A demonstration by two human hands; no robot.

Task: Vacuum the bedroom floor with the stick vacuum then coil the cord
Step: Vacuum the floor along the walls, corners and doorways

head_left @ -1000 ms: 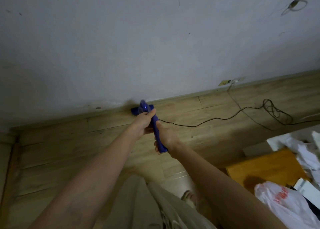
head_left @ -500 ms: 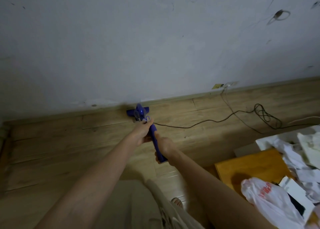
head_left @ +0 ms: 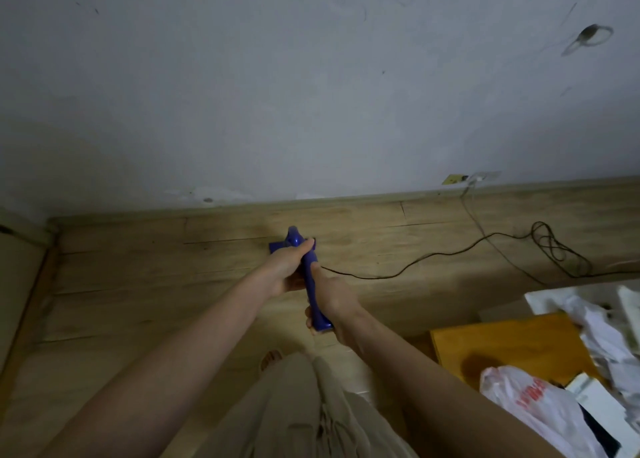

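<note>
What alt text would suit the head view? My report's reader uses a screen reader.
Seen from above, a left hand and right hand grip a blue stick vacuum reaching down to a wooden floor near a white wall. Its black cord trails right across the floor, partly in a loose tangle.

The vacuum [head_left: 309, 277] is deep blue. The cord [head_left: 433, 257] is black. The floor [head_left: 138, 284] is light wood with grain lines. The wall [head_left: 277, 93] is grey-white. The board [head_left: 512, 346] is orange-yellow. The bag [head_left: 526, 402] is white with red print.
</note>
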